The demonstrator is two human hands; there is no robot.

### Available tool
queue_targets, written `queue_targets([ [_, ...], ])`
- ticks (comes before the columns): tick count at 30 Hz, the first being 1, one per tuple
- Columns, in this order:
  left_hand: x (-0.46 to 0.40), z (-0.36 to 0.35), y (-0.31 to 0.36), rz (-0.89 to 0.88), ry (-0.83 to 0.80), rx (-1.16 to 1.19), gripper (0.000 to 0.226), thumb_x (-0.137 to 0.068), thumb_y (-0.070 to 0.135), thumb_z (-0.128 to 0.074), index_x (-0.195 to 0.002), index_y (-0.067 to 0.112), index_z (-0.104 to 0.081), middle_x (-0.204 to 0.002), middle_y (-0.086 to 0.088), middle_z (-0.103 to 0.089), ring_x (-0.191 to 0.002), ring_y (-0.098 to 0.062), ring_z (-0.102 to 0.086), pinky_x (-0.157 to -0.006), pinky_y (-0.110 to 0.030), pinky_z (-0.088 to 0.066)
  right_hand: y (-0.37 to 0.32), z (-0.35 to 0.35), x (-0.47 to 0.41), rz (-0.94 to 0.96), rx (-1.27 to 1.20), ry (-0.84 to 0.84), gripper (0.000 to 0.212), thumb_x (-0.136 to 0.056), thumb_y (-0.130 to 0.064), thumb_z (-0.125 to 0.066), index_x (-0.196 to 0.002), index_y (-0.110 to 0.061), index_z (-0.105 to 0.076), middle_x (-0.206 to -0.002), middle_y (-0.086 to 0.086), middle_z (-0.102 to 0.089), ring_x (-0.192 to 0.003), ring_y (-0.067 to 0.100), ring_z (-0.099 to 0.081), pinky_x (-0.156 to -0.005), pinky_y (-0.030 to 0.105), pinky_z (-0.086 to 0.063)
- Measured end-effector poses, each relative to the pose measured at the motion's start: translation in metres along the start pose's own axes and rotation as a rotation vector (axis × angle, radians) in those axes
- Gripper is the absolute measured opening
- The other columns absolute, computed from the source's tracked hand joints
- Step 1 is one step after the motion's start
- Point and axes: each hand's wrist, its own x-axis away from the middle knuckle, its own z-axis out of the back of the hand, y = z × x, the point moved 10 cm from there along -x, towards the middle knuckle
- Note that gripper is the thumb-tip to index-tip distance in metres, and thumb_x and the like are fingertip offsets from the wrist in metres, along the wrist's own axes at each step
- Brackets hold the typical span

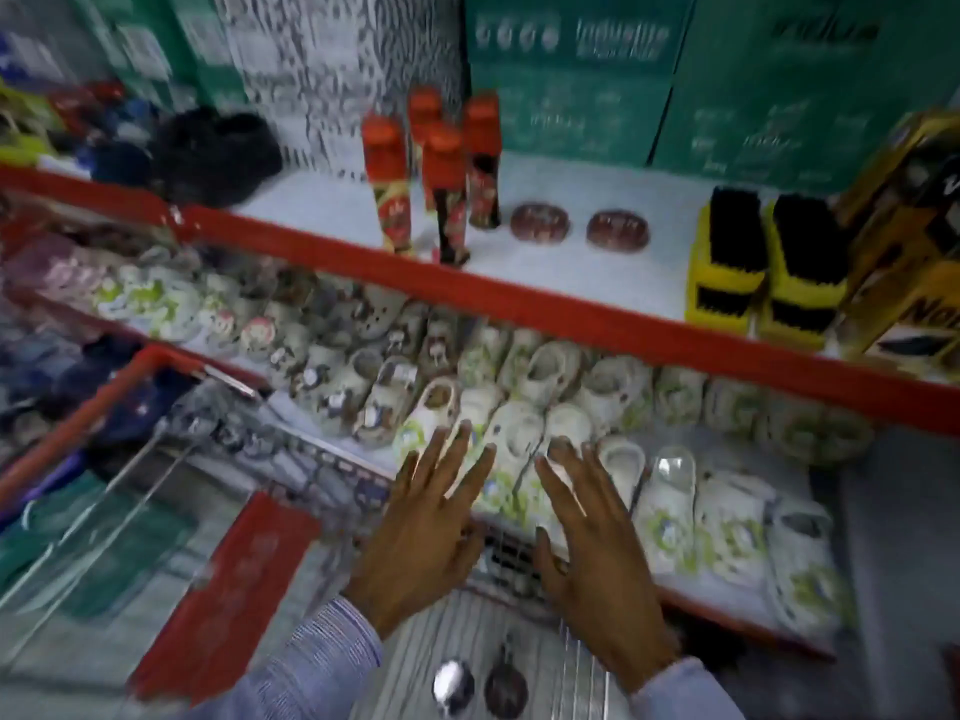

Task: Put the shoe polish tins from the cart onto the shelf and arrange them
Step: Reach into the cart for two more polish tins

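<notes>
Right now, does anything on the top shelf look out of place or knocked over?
Nothing stands out. The two tins lie flat side by side, the polish bottles stand upright, and the brushes sit in a neat pair. Motion blur hides finer detail.

white shelf [322,200], red edge: two tins [540,221], bottles [395,184], brushes [735,252].

1. This is a shop, by the look of its stocked retail shelving with red-edged shelves [519,298].
2. The upper shelf carries rows of like goods: red-capped bottles [387,184], shoe polish tins [540,221], yellow-backed brushes [727,262] and green cartons [571,70].
3. Below, many pale children's clogs [519,433] lie in rows.
4. A wire shopping cart [156,459] with a red handle stands before the shelves.
</notes>
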Motion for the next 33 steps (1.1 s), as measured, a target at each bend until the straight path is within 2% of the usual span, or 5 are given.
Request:
queue_targets([
  [7, 0.117, -0.191, -0.058, 0.268, -0.497, 0.078, 0.078, -0.099, 0.047, -0.042, -0.156, 0.032, 0.01, -0.163, -0.011, 0.023, -0.153, -0.043, 0.01, -0.12, -0.069, -0.014, 0.052, -0.196, 0.108, -0.186, 0.049, -0.39, 0.075, -0.069, -0.018, -0.076, -0.139, -0.017, -0.048, -0.151, 0.011, -0.041, -0.139, 0.035, -0.038, -0.111, 0.049, -0.04],
  [15, 0.191, -0.344, -0.081, 0.378, -0.906, 0.13, 0.078, -0.096, 0.029, -0.055, -0.158, 0.027, -0.008, -0.168, -0.011, 0.011, -0.154, -0.042, 0.006, -0.121, -0.065, -0.011, 0.114, -0.366, 0.191, -0.426, 0.168, -0.854, 0.093, -0.079, -0.024, -0.071, -0.152, -0.023, -0.014, -0.164, 0.009, -0.004, -0.149, 0.037, -0.005, -0.116, 0.055, -0.027],
  [22, 0.199, -0.403, -0.078, 0.277, -0.963, 0.144, 0.071, -0.081, 0.012, -0.069, -0.144, 0.011, -0.035, -0.149, -0.021, -0.035, -0.132, -0.044, -0.04, -0.098, -0.055, -0.051, 0.134, -0.4, 0.194, -0.541, 0.265, -0.874, 0.065, -0.073, -0.004, -0.075, -0.13, -0.012, -0.045, -0.142, 0.013, -0.036, -0.127, 0.04, -0.036, -0.086, 0.054, -0.053],
  [25, 0.198, -0.41, -0.081, 0.278, -0.95, 0.13, 0.049, -0.082, 0.006, -0.055, -0.129, 0.008, -0.041, -0.133, -0.019, -0.046, -0.121, -0.044, -0.045, -0.092, -0.055, -0.051, 0.137, -0.402, 0.192, -0.524, 0.275, -0.854, 0.061, -0.074, -0.001, -0.073, -0.128, -0.011, -0.047, -0.132, 0.013, -0.041, -0.121, 0.039, -0.04, -0.079, 0.05, -0.057],
  [33, 0.138, -0.277, -0.085, 0.381, -0.745, 0.194, 0.073, -0.073, 0.019, -0.073, -0.138, 0.005, -0.044, -0.135, -0.016, -0.048, -0.123, -0.04, -0.047, -0.104, -0.049, -0.045, 0.1, -0.31, 0.126, -0.543, 0.066, -0.723, 0.062, -0.066, -0.014, -0.077, -0.122, -0.016, -0.051, -0.126, 0.01, -0.051, -0.119, 0.038, -0.047, -0.09, 0.044, -0.051],
])
